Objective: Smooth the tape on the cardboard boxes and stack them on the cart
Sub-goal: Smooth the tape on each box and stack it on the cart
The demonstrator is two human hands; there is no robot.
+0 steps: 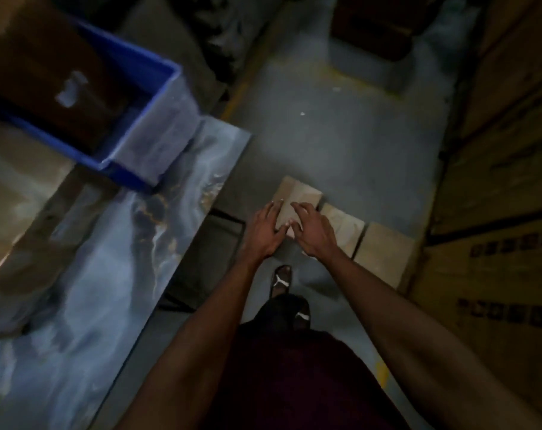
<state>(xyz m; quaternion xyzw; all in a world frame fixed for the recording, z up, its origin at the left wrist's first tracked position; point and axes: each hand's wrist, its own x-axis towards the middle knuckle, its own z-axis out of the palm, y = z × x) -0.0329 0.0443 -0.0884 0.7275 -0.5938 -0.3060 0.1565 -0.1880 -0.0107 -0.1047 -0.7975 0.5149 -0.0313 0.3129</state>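
Three small cardboard boxes lie in a row on the grey floor. The leftmost box (299, 197) is under both my hands. My left hand (265, 232) reaches down over its left side with fingers spread and straight. My right hand (313, 232) hovers over its right side, fingers loosely bent, holding nothing. Whether either hand touches the box is unclear in the blur. The middle box (345, 228) and the right box (386, 252) sit beside it. No cart is identifiable.
A marbled blue-grey table top (114, 249) runs along the left, bearing a blue plastic crate (145, 131) with cardboard inside. Large cardboard cartons (505, 187) wall the right side. My feet in sandals (282, 279) stand just behind the boxes.
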